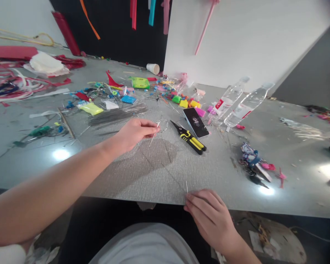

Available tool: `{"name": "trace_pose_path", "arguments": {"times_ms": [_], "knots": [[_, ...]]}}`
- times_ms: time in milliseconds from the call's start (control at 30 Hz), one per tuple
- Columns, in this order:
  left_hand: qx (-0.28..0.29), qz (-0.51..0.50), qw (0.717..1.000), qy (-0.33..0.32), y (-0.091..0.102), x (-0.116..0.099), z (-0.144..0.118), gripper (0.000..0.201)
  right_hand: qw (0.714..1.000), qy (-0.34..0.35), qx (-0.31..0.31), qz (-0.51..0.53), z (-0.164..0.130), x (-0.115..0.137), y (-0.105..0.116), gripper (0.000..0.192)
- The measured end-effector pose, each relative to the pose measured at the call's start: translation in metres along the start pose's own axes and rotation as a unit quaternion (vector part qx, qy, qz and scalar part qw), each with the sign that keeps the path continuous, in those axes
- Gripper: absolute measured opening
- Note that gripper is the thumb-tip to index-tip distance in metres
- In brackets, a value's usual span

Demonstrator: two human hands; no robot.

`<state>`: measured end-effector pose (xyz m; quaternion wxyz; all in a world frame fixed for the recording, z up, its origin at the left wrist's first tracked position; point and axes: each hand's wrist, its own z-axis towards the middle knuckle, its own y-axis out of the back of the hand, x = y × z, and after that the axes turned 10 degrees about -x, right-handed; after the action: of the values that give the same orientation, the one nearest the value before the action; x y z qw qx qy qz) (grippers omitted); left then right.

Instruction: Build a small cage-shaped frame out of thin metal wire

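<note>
While one thin wire (pixel 165 154) is stretching across the grey table (pixel 291 190), left hand (pixel 134 132) is pinching its far end beside one yellow-handled cutter (pixel 191 138), right hand (pixel 209 212) is pinching its near end, one phone (pixel 195 122) and two bottles (pixel 240 102) are lying beyond the cutter.

The bare grey table (pixel 143 165) between the left hand (pixel 133 132) and the right hand (pixel 210 216) gives open passage, crossed only by a thin wire (pixel 167 154). At two o'clock from the left hand's fingertips lie the cutters (pixel 191 138) and the phone (pixel 195 122), with two bottles (pixel 238 102) lying beyond them. At eleven o'clock a bundle of wires (pixel 118 114) and small coloured packets (pixel 91 108) crowd the way, while at two o'clock from the right hand a heap of trinkets (pixel 255 163) blocks the path.
</note>
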<state>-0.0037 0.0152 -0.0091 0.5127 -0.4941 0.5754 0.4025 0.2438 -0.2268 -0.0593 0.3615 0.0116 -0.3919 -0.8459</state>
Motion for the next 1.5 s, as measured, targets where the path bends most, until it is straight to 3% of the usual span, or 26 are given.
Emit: {"name": "trace_pose_path", "arguments": {"times_ms": [133,267,467,633,833,900,1033,1167,1300,1400,1500], "knots": [[0.003,-0.003,1.000,-0.001,0.001,0.000,0.000,0.021,0.999,0.042,0.027,-0.009,0.003,0.010,-0.009,0.023],[0.014,0.005,1.000,-0.013,0.002,0.003,0.001,0.020,0.999,0.029,0.029,-0.030,0.007,0.023,-0.024,0.024],[0.025,0.008,1.000,-0.002,0.001,0.003,0.002,0.021,0.993,0.029,0.094,-0.068,0.022,0.027,-0.037,0.023],[0.007,0.003,1.000,-0.007,0.003,0.002,0.004,0.020,0.981,0.066,0.157,-0.088,0.060,0.009,-0.043,0.017],[-0.004,0.038,0.999,-0.037,0.010,0.003,0.009,0.020,0.959,0.125,0.228,-0.115,0.123,-0.040,-0.060,0.018],[-0.002,0.053,0.997,-0.062,0.013,0.003,0.011,0.019,0.970,0.078,0.218,-0.077,0.146,-0.056,-0.058,0.018],[-0.021,0.067,0.991,-0.113,0.014,0.003,0.012,0.016,0.992,-0.064,0.108,0.005,0.197,-0.075,-0.040,0.012],[-0.043,0.069,0.985,-0.150,0.010,0.001,0.008,0.018,0.989,-0.118,0.023,0.082,0.238,-0.077,-0.028,0.013],[-0.056,0.019,0.988,-0.144,0.008,-0.002,0.006,0.019,0.964,-0.195,0.030,0.180,0.253,-0.078,-0.039,0.011],[-0.061,0.046,0.989,-0.129,0.008,-0.004,0.008,0.022,0.935,-0.254,0.033,0.246,0.251,-0.083,-0.050,0.009],[-0.055,0.070,0.989,-0.116,0.007,-0.005,0.008,0.024,0.931,-0.258,0.033,0.256,0.248,-0.087,-0.055,0.007]]}}
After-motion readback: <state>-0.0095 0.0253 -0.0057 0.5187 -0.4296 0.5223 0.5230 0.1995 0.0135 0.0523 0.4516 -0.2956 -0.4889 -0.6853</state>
